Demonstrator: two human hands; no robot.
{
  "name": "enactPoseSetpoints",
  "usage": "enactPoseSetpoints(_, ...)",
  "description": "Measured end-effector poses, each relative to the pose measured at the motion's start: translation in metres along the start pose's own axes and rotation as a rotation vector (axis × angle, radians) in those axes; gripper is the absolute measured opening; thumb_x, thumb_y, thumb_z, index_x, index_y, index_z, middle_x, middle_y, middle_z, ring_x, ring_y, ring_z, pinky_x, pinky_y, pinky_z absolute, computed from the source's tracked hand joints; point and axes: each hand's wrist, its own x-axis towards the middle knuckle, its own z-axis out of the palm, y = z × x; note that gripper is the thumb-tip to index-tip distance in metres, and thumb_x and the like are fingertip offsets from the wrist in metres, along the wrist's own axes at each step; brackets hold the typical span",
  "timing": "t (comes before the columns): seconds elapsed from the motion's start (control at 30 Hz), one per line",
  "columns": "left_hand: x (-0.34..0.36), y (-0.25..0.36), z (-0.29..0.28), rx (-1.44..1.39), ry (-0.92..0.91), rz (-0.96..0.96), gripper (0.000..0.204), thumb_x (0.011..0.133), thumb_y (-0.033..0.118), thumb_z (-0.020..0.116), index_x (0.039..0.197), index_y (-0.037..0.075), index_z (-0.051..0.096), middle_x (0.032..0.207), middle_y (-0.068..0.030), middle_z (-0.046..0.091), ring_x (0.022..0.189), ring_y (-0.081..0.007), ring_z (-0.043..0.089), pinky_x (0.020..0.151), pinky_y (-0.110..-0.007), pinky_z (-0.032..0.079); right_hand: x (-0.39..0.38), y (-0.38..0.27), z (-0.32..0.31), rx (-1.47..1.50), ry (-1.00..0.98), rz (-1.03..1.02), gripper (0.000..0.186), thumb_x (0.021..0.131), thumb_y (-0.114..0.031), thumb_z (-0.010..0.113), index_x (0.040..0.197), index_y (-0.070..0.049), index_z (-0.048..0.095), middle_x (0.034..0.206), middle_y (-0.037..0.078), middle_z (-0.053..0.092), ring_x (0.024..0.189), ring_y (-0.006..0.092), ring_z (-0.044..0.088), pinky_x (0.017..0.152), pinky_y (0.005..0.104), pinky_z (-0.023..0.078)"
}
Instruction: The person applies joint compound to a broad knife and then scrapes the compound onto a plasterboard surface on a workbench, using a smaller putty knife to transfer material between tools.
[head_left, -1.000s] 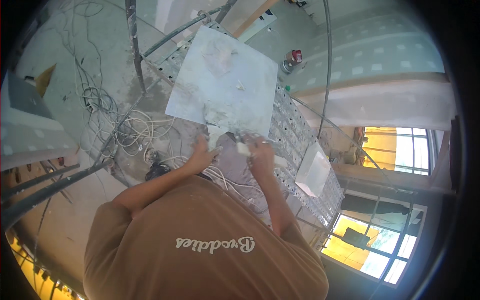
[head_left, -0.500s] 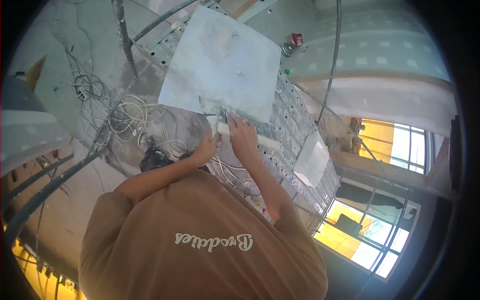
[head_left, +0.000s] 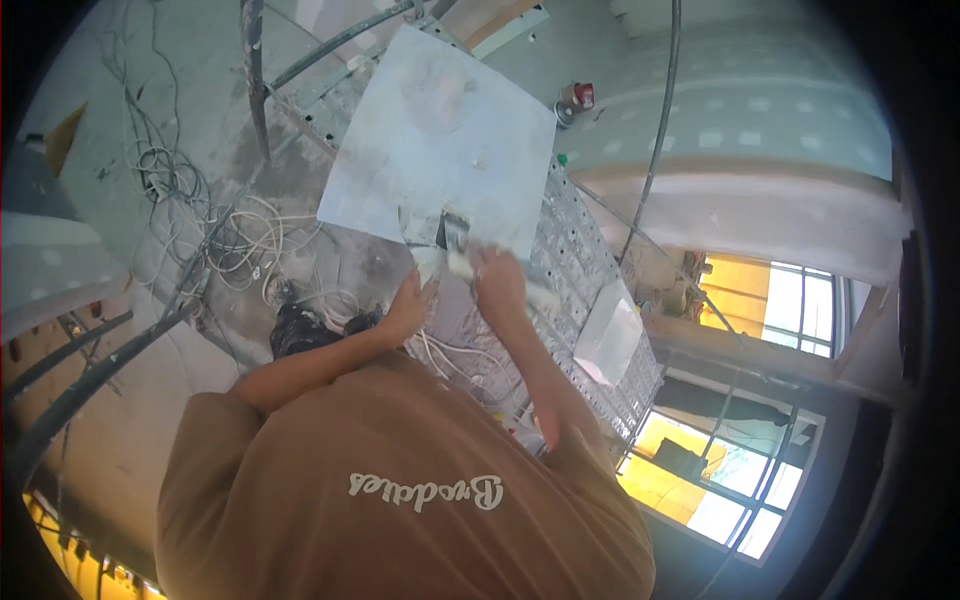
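My left hand (head_left: 408, 310) is closed around the pale handle of a putty knife (head_left: 428, 262). Its greyish blade overlaps the near edge of a large white board (head_left: 400, 140), smeared with grey and beige marks. Just right of it, my right hand (head_left: 500, 285) grips a wide scraper with a pale bar (head_left: 543, 298), partly smeared by motion. The fingers hide the bar's middle. Between the hands, a small dark patch (head_left: 452, 230), perhaps part of a blade, shows against the board's near edge.
Beneath the board runs a perforated metal scaffold plank (head_left: 575, 250), with a white block (head_left: 610, 335) on it. Tangled cables (head_left: 255, 240) lie on the floor at left. Scaffold poles (head_left: 253, 75) rise around me. A red container (head_left: 580, 97) stands beyond the board.
My right hand has turned from lying over the wide scraper to a tighter grip, swinging the tool slightly nearer and right. My left hand has barely shifted. The whole view has tilted slightly.
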Motion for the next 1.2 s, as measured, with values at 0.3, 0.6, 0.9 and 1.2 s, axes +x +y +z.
enactPoseSetpoints(0.3,-0.005,0.013,0.0,0.102,-0.006,-0.051,0.017,0.103,0.018,0.053,0.115,0.005,0.055,0.087,-0.0006,0.054,0.07,-0.0096,0.051,0.059,-0.027,0.044,0.023,0.021,-0.001,0.05,0.172,-0.068,0.044,0.081,-0.003,0.061,0.125,-0.004,0.064,0.104,0.013,0.065,0.097,0.0286,0.064,0.087,0.0412,0.048)
enactPoseSetpoints(0.6,-0.008,0.018,0.0,0.075,-0.017,0.015,0.024,0.105,0.023,0.056,0.118,0.004,0.054,0.084,-0.0011,0.055,0.065,-0.0091,0.048,0.054,-0.027,0.039,0.024,0.005,-0.004,0.065,0.069,-0.036,0.057,0.075,-0.001,0.066,0.131,-0.007,0.062,0.112,0.013,0.068,0.106,0.0309,0.061,0.092,0.0433,0.047)
enactPoseSetpoints(0.9,-0.007,0.028,-0.004,0.017,-0.074,0.033,0.028,0.105,0.026,0.056,0.121,0.003,0.058,0.089,-0.002,0.058,0.074,-0.0089,0.049,0.064,-0.028,0.043,-0.027,0.011,0.016,0.097,0.133,-0.259,0.066,0.073,0.001,0.067,0.138,-0.009,0.058,0.122,0.011,0.067,0.106,0.0311,0.062,0.095,0.0447,0.046)
enactPoseSetpoints(1.2,-0.001,0.043,-0.013,0.216,-0.105,-0.126,0.035,0.104,0.018,0.053,0.133,-0.003,0.053,0.111,-0.0114,0.064,0.097,-0.0194,0.058,0.086,-0.036,0.049,-0.005,0.012,0.001,0.095,-0.028,-0.248,0.068,0.073,0.001,0.068,0.14,-0.01,0.057,0.125,0.013,0.066,0.105,0.0329,0.062,0.094,0.0472,0.046)
